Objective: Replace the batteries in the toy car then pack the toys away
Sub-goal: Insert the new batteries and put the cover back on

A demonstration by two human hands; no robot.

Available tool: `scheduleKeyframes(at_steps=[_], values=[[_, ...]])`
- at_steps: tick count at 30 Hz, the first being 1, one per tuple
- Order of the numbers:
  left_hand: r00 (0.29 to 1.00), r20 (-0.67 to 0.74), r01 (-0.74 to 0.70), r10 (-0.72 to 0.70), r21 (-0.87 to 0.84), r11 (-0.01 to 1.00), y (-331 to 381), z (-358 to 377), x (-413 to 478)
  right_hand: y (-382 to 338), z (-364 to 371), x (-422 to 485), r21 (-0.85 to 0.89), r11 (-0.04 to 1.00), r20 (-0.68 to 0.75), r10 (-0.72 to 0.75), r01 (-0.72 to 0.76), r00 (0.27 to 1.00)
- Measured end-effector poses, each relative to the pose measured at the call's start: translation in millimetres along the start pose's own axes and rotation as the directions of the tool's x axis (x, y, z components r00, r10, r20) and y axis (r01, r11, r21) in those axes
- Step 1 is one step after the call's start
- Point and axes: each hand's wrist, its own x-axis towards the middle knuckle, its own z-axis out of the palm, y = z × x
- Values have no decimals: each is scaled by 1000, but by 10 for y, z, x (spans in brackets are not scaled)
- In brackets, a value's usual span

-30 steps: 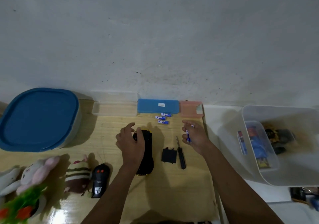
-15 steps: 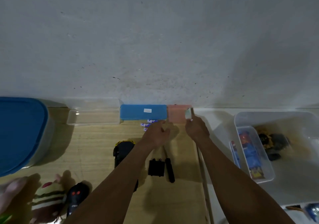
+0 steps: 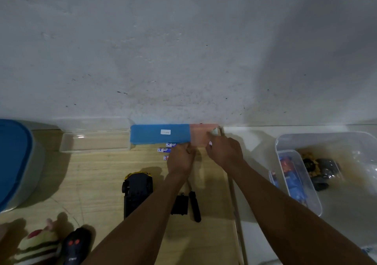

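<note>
Against the pink box (image 3: 202,135), both hands work: the left hand (image 3: 180,158) curls loosely by its front edge, the right hand (image 3: 224,152) pinches something small, likely a battery. Nearer than the box, the toy car (image 3: 136,191) lies belly-up, awaiting cells.

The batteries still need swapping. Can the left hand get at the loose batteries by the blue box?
Probably yes: the left hand is right beside the batteries, with nothing between them.

- Dim, bluish light; the wall (image 3: 183,50) looks grainy and darkens toward its right side.
- Soft shadows fall left of the toy car (image 3: 137,191).
- Wide-angle bending curves the edges.
</note>
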Motion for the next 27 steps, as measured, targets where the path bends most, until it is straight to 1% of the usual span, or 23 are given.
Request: scheduleKeyframes(at_steps=[3, 5, 7, 11, 15, 18, 22, 27], values=[[1000, -18, 12, -12, -17, 1000, -35, 46, 18, -32, -49, 27, -113, 990, 37, -77, 81, 996], [999, -30, 27, -28, -36, 999, -38, 61, 48, -81, -20, 43, -179, 977, 34, -110, 114, 993], [999, -37, 21, -23, -54, 998, -50, 66, 82, -117, 34, 52, -207, 970, 21, -128, 129, 992], [999, -34, -15, 13, -66, 998, -88, 61, 118, -160, 65, 85, -219, 968, -1, -126, 123, 992], [998, -37, -48, 46, -60, 997, -107, 56, 148, -210, 34, 92, -272, 946, 0, -184, 177, 983], [998, -26, -53, 51, -55, 997, -108, 40, 162, -233, 4, 99, -264, 945, 3, -199, 192, 980], [1000, -28, -5, 4, -43, 999, -121, 50, 175, -223, -96, 117, -253, 950, -15, -193, 183, 981], [1000, -17, -5, 5, -16, 1000, -93, 56, 141, -169, -191, 128, -227, 964, -81, -159, 137, 984]])
